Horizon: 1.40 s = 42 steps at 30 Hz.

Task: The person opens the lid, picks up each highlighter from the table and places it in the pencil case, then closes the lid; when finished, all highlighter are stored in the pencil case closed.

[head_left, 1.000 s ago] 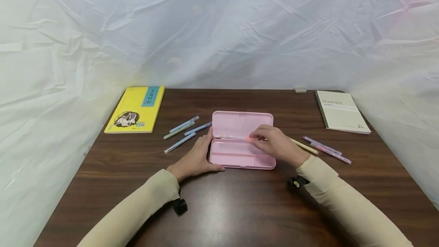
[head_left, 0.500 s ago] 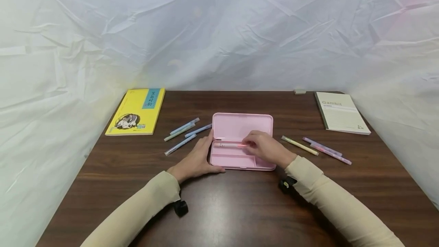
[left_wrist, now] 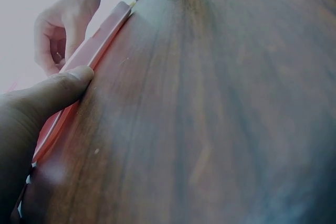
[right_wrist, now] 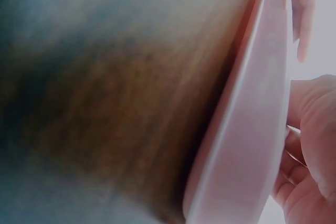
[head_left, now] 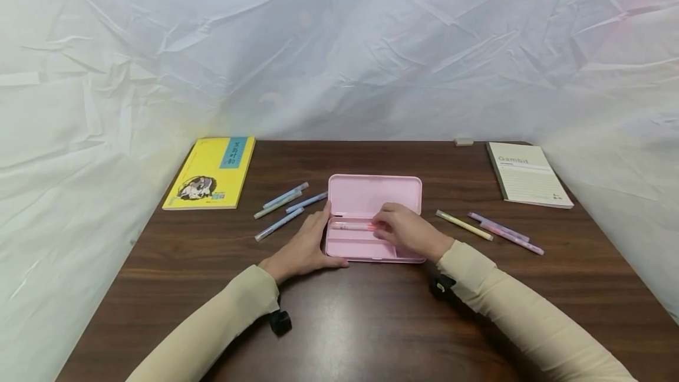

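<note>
A pink pencil case (head_left: 375, 196) lies with its lid folded back at the middle of the table. My left hand (head_left: 301, 246) grips its left end, fingers along the side and thumb (left_wrist: 79, 77) against the front wall in the left wrist view. My right hand (head_left: 405, 230) reaches into the case from the right and pinches the right end of a pale pink pen (head_left: 350, 226). The pen lies along the long rear compartment; its right end is hidden by the fingers. The front compartment (head_left: 361, 249) shows nothing in it.
Blue and green pens (head_left: 279, 224) lie left of the case. To its right are a yellow pen (head_left: 464, 225) and two purple-pink pens (head_left: 511, 237). A yellow book (head_left: 212, 175), a Gambit notebook (head_left: 528, 175) and an eraser (head_left: 464, 142) sit farther back.
My right hand has moved left and down with the pen, from near the hinge into the rear compartment, uncovering the yellow pen on the right. The left hand has stayed at the case.
</note>
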{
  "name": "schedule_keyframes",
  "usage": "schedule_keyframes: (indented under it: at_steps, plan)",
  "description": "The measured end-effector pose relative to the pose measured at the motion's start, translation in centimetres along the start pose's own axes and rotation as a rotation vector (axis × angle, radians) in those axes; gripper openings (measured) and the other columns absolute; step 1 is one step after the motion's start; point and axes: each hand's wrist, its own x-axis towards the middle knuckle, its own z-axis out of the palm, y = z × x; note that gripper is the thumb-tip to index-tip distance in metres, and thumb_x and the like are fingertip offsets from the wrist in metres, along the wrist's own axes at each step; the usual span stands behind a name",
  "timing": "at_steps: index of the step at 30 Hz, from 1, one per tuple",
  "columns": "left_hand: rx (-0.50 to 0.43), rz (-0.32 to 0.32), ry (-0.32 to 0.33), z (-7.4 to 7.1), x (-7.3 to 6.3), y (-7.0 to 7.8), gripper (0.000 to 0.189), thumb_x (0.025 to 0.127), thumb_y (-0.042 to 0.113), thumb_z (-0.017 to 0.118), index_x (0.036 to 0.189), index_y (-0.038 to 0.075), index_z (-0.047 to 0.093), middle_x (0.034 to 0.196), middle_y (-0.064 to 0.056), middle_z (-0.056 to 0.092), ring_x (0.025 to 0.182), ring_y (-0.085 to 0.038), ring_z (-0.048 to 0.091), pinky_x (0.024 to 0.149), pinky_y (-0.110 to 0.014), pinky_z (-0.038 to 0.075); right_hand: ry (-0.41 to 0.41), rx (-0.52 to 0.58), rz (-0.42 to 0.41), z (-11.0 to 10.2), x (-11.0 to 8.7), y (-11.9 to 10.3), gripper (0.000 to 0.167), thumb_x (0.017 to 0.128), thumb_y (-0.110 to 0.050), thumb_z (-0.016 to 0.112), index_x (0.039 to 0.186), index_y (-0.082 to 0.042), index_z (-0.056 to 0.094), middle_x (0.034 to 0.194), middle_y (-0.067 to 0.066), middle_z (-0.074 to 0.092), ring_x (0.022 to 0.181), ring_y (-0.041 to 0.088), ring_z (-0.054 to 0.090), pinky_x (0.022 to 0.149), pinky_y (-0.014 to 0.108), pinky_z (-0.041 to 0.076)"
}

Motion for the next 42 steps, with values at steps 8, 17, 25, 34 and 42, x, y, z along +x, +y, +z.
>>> schedule_keyframes:
  at_steps: [8, 17, 25, 34, 42]
  plan:
    - [-0.004, -0.008, -0.004, -0.1, 0.0, 0.1, 0.132, 0.073, 0.059, 0.082, 0.161, 0.015, -0.007, 0.161, -0.014, 0.022, 0.143, -0.027, 0.028, 0.112, -0.047, 0.034, 0.018, 0.009, -0.025, -0.2, -0.3, 0.1, 0.02, 0.089, -0.018, 0.077, 0.104, -0.005, 0.074, 0.096, 0.003, 0.065, 0.088, 0.015, 0.059, 0.082, 0.035, 0.051]
    - [-0.007, 0.001, 0.004, 0.0, 0.1, 0.1, 0.132, 0.073, 0.058, 0.083, 0.161, 0.015, -0.007, 0.16, -0.014, 0.024, 0.142, -0.027, 0.029, 0.112, -0.047, 0.033, 0.163, 0.045, -0.073, -2.8, -1.7, 0.5, 0.037, 0.09, -0.02, 0.076, 0.121, -0.001, 0.069, 0.112, 0.01, 0.067, 0.102, 0.022, 0.064, 0.088, 0.041, 0.053]
    - [0.018, -0.019, -0.008, -0.1, 0.0, 0.4, 0.133, 0.073, 0.059, 0.082, 0.16, 0.015, -0.007, 0.161, -0.015, 0.023, 0.143, -0.026, 0.027, 0.113, -0.046, 0.032, 0.345, -0.003, 0.002, -7.9, -4.6, 0.9, 0.067, 0.082, -0.022, 0.084, 0.141, -0.004, 0.056, 0.138, 0.014, 0.058, 0.12, 0.03, 0.058, 0.103, 0.045, 0.043]
    - [0.025, -0.028, -0.017, -0.1, 0.1, 0.6, 0.132, 0.074, 0.06, 0.081, 0.16, 0.014, -0.007, 0.161, -0.015, 0.023, 0.144, -0.027, 0.027, 0.113, -0.047, 0.032, 0.399, -0.018, 0.167, -12.0, -10.3, 2.4, 0.078, 0.078, -0.018, 0.087, 0.146, -0.008, 0.05, 0.143, 0.019, 0.053, 0.131, 0.04, 0.048, 0.104, 0.054, 0.038]
    - [0.028, -0.048, -0.027, -0.2, 0.1, 0.8, 0.131, 0.074, 0.062, 0.08, 0.16, 0.014, -0.007, 0.161, -0.015, 0.021, 0.144, -0.027, 0.026, 0.113, -0.047, 0.032, 0.417, -0.077, 0.357, -12.7, -16.6, 5.4, 0.074, 0.082, -0.019, 0.083, 0.146, -0.005, 0.049, 0.138, 0.028, 0.053, 0.127, 0.049, 0.046, 0.099, 0.064, 0.035]
